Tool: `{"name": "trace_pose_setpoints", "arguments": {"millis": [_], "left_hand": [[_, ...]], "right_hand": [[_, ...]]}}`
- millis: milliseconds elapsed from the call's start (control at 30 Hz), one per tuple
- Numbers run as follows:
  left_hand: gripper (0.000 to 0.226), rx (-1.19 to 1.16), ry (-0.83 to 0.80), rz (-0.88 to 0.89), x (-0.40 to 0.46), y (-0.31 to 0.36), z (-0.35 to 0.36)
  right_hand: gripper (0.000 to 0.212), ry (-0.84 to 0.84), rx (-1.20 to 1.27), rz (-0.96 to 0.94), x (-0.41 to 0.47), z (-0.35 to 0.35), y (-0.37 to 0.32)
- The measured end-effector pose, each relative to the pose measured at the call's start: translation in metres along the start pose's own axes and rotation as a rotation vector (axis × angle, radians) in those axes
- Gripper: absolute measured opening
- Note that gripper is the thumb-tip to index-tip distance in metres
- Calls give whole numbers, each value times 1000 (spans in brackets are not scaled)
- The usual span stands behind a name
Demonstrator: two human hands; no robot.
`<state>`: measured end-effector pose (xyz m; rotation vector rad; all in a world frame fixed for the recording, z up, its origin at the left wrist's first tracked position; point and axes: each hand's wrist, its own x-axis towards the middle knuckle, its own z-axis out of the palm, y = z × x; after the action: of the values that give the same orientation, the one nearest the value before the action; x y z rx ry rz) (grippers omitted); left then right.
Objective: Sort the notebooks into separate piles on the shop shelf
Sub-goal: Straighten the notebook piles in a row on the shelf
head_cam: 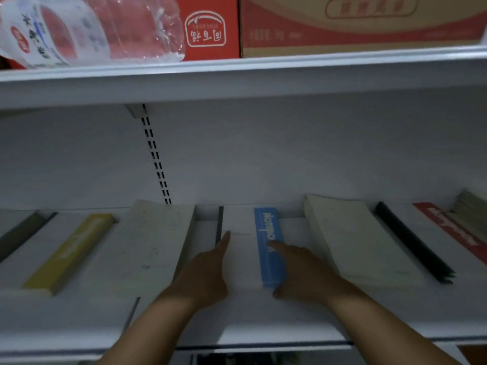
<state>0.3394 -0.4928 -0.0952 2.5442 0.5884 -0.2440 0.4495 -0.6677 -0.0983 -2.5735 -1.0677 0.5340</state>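
Observation:
A white notebook with a blue band (268, 233) lies flat in the middle of the white shelf (263, 325). My left hand (208, 272) rests along its left edge with fingers straight. My right hand (300, 270) lies on its right side, fingers stretched over the blue band. To the left lie a plain white notebook pile (147, 246), a white one with a yellow band (71, 251) and one with a dark band (18, 235). To the right lie a cream pile (355, 241), one with a black band (411, 241) and one with a red band (453, 230).
The upper shelf (237, 75) hangs close overhead and carries a plastic-wrapped pack (87, 27), a red box (208, 27) and a cardboard carton (363, 22). A slotted upright (155, 156) runs down the back wall. A lower shelf shows below the front edge.

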Motion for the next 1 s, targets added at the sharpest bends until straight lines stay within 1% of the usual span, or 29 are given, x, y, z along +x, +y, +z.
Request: {"name": "trace_pose_setpoints", "arguments": {"millis": [167,233,333,433,533,600,733,833,933,1000], "left_hand": [[122,-109,79,-3,5,-3,-4],[122,-115,93,-11,5,-3,-1],[122,-117,108,-12,7,-3,3],[126,-125,80,-5,11,-5,1],[127,-145,52,24,12,-10,-3],[127,-164,41,42,12,-12,-4],[125,-142,-40,43,13,-10,-2],[126,-140,-64,58,18,-7,-5],[131,-127,-100,54,24,-12,-4],[139,-258,-141,63,28,-18,-3]], "right_hand": [[103,35,31,-13,6,1,6],[107,37,34,-13,6,1,7],[112,65,108,5,5,1,9],[110,63,114,1,4,-1,11],[97,32,78,-11,-3,-2,6],[93,34,50,-6,-6,-3,3],[98,29,28,42,-2,-7,0],[104,9,116,95,1,-6,2],[116,-68,195,146,2,-4,-4],[118,-115,181,169,3,-3,-9]]}}
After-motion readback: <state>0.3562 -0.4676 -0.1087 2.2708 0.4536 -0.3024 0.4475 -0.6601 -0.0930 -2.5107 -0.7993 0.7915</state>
